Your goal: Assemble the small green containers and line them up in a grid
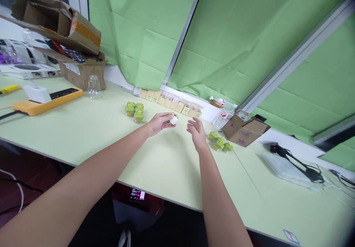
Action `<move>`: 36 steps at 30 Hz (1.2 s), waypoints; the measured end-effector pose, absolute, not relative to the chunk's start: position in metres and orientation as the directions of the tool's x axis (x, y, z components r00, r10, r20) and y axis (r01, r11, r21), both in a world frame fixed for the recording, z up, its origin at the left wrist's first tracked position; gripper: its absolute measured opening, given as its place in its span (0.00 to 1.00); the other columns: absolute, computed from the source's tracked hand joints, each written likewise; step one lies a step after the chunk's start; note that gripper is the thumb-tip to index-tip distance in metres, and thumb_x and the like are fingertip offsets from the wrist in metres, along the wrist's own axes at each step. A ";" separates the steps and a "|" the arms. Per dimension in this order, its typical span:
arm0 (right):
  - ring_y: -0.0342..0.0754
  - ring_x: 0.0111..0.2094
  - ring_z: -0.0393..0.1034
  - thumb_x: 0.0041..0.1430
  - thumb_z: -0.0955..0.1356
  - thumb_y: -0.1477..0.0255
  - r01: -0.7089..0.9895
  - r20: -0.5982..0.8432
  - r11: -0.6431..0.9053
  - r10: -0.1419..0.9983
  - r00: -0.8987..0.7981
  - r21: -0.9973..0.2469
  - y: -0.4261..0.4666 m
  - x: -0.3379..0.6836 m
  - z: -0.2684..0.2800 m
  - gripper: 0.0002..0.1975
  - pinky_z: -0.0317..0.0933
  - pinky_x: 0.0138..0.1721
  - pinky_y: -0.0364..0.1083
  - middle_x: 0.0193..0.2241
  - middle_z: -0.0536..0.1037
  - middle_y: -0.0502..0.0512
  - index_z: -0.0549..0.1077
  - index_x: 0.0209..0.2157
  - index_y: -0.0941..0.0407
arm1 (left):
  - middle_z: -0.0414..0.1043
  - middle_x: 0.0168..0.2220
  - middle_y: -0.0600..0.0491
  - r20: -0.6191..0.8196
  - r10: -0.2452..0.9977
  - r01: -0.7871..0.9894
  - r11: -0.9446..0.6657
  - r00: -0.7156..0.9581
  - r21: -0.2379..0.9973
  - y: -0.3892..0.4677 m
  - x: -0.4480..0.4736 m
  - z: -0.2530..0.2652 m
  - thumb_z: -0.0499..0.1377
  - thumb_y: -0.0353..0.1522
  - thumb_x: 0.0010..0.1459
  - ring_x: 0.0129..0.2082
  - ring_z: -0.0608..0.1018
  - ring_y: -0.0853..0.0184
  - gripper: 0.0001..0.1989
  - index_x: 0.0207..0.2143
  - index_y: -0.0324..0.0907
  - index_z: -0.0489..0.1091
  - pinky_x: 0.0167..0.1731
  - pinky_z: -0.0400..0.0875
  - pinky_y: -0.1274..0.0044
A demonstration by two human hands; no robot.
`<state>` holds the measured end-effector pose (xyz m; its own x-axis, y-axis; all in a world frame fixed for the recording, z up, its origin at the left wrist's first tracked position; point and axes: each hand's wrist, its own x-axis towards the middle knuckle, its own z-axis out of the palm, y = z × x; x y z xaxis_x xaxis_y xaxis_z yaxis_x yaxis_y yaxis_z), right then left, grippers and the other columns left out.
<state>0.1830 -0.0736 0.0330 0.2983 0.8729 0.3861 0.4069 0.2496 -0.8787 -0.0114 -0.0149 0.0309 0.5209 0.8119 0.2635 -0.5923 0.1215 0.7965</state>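
Clear plastic cups with green lids (138, 110) stand bunched near the worktop's (161, 165) back edge, leaving the hands room. The left hand (159, 124) pinches a small white-faced container (173, 120), perhaps a similar cup, over the worktop, its face uncovered. The right hand (197, 132), empty, holds its fingers apart beside further green-lidded cups (219, 143).

We can read no words or numbers: print on the purple-marked cardboard carton (244, 129), the plastic bottle (221, 120) left of it and the blue-outlined tabletop mark (291, 236) nearer us is illegible.
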 end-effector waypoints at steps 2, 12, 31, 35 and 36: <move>0.53 0.49 0.69 0.53 0.69 0.59 0.333 0.422 0.329 0.868 0.263 -0.884 -0.076 0.179 0.037 0.27 0.64 0.51 0.57 0.50 0.73 0.58 0.63 0.53 0.50 | 0.75 0.40 0.44 0.258 0.822 -0.593 0.117 0.508 0.796 -0.015 -0.012 0.032 0.68 0.35 0.51 0.40 0.77 0.64 0.15 0.37 0.33 0.77 0.47 0.74 0.66; 0.53 0.47 0.71 0.50 0.74 0.60 0.338 0.447 0.387 0.886 0.122 -0.858 -0.083 0.154 0.045 0.24 0.67 0.46 0.54 0.47 0.75 0.58 0.70 0.48 0.52 | 0.75 0.38 0.45 0.247 0.767 -0.514 0.123 0.592 0.849 -0.020 -0.014 0.033 0.67 0.38 0.52 0.36 0.78 0.66 0.18 0.42 0.34 0.75 0.40 0.73 0.73; 0.51 0.45 0.71 0.50 0.73 0.68 0.295 0.424 0.414 0.905 -0.030 -0.862 -0.091 0.144 0.055 0.20 0.68 0.45 0.51 0.44 0.77 0.54 0.74 0.46 0.52 | 0.75 0.40 0.49 0.228 0.719 -0.509 0.200 0.657 0.837 -0.020 -0.015 0.030 0.67 0.38 0.53 0.38 0.79 0.67 0.17 0.42 0.40 0.70 0.41 0.72 0.74; 0.51 0.44 0.71 0.51 0.74 0.63 0.319 0.420 0.408 0.907 -0.031 -0.856 -0.092 0.144 0.053 0.20 0.69 0.44 0.50 0.43 0.78 0.55 0.75 0.46 0.52 | 0.75 0.40 0.49 0.216 0.703 -0.488 0.211 0.678 0.847 -0.023 -0.016 0.033 0.64 0.38 0.56 0.37 0.79 0.68 0.14 0.42 0.39 0.71 0.40 0.73 0.75; 0.51 0.44 0.71 0.51 0.74 0.62 0.313 0.415 0.404 0.909 -0.033 -0.860 -0.091 0.145 0.053 0.20 0.68 0.44 0.50 0.43 0.78 0.55 0.75 0.46 0.53 | 0.75 0.39 0.49 0.213 0.694 -0.487 0.223 0.687 0.845 -0.023 -0.015 0.033 0.63 0.38 0.57 0.37 0.79 0.67 0.14 0.42 0.39 0.72 0.40 0.74 0.75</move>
